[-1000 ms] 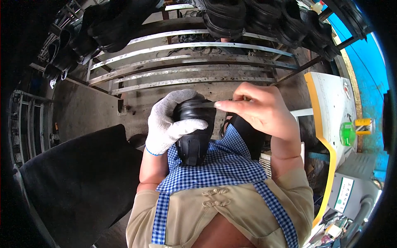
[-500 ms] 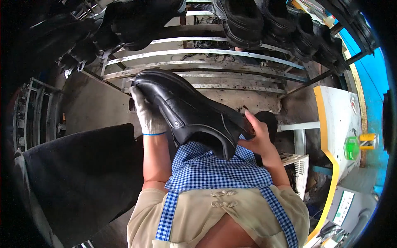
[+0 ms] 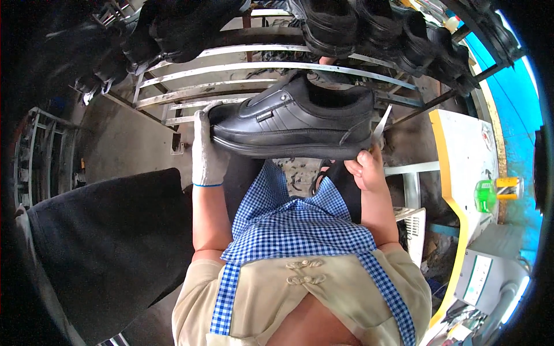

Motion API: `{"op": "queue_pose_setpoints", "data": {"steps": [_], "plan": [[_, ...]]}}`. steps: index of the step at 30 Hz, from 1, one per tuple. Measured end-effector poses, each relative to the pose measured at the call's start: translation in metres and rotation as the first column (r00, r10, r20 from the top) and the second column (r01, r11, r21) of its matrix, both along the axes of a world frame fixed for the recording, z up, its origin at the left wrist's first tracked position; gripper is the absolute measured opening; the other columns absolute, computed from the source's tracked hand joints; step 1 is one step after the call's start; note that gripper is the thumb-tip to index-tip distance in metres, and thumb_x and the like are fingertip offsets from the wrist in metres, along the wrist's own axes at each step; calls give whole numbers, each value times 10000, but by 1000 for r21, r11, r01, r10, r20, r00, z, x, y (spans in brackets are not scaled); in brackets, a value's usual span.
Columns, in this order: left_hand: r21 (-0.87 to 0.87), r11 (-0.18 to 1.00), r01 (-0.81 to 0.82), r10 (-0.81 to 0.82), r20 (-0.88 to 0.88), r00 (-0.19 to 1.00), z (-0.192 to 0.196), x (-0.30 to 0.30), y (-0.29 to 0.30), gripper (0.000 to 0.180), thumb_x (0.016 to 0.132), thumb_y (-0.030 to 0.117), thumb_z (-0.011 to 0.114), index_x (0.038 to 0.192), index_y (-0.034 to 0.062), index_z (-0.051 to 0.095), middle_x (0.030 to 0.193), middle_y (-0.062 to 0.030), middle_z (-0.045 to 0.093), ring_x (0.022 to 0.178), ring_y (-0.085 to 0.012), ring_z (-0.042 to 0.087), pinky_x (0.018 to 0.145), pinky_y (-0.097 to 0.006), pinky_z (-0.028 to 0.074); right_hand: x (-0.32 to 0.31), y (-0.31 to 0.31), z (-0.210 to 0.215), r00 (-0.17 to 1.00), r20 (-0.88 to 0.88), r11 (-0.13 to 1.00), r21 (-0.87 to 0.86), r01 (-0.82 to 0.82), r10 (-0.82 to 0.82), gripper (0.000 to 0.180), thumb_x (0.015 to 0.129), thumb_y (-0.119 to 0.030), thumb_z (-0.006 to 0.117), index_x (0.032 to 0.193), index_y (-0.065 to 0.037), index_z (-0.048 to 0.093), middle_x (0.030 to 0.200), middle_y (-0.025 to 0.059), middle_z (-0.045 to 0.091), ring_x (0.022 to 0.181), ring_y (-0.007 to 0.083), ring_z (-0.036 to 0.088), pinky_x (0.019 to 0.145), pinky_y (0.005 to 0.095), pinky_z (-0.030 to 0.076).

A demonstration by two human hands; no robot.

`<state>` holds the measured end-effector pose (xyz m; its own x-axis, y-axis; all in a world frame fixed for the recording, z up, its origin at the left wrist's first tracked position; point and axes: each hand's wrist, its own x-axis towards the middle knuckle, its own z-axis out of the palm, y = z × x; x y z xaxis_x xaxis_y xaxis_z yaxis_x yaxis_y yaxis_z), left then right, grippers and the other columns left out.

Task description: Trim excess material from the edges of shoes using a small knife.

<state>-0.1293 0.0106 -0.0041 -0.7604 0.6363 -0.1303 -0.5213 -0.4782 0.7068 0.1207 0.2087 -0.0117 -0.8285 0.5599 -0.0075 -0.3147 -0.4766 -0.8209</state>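
Observation:
A black leather shoe (image 3: 300, 124) is held sideways above my lap, toe to the left, with its side facing me and its sole edge low. My left hand (image 3: 209, 153), in a white knitted glove, closes around the toe. My bare right hand (image 3: 367, 166) grips below the heel. A pointed metal blade (image 3: 382, 122) sticks up from that hand beside the heel; its handle is hidden, so I cannot tell whether it is a knife or scissors. The shoe's opening faces away and up.
Ahead, a metal rack (image 3: 277, 67) carries several black shoes (image 3: 329, 29) along its upper part. A black cloth-covered surface (image 3: 109, 248) is at my left. On the right stand a white table with a yellow edge (image 3: 461, 167), a green-and-yellow bottle (image 3: 486, 195) and a grey box (image 3: 490, 271).
The shoe has turned from slanting, opening toward me, to nearly level with its side toward me. It has moved up and away. The blade by my right hand now shows.

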Motion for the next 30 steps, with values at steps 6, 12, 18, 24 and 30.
{"op": "queue_pose_setpoints", "data": {"steps": [6,12,18,24,30], "plan": [[-2,1000,-3,3,26,1000,-29,-5,-13,504,990,437,500,1338,73,524,1332,-120,562,1207,-247,544,1021,-404,455,-7,-16,20,990,124,992,115,50,-64,888,722,15,751,1478,-11,286,1304,98,551,1118,179,572,894,328,493],[135,983,123,-114,-70,991,-47,7,-14,774,888,251,668,1502,60,237,1412,-171,470,1254,-301,519,1033,-411,462,-9,-11,56,992,121,874,479,-78,22,876,724,39,746,1482,-45,315,1392,44,481,1109,136,553,884,256,464],[174,982,75,-40,-200,979,-39,-6,-34,814,858,110,656,1530,93,196,1373,-169,487,1212,-277,539,1022,-391,464,1,8,66,965,258,726,655,-209,46,847,714,24,783,1455,-35,378,1438,78,482,1177,144,560,932,287,474],[87,995,52,-40,-143,989,-8,9,-19,739,846,116,621,1510,133,297,1256,-99,558,1117,-241,570,971,-375,479,20,1,63,892,434,500,748,-437,130,939,597,-171,849,1434,-76,433,1407,165,513,1295,267,501,1067,358,389],[192,964,182,-217,182,959,9,26,-9,754,863,370,699,1487,142,342,1331,-95,521,1155,-252,564,938,-397,514,56,19,14,1000,-2,907,421,-8,10,999,577,-75,897,1433,-13,386,1404,133,486,1328,222,431,1122,370,313]]}}
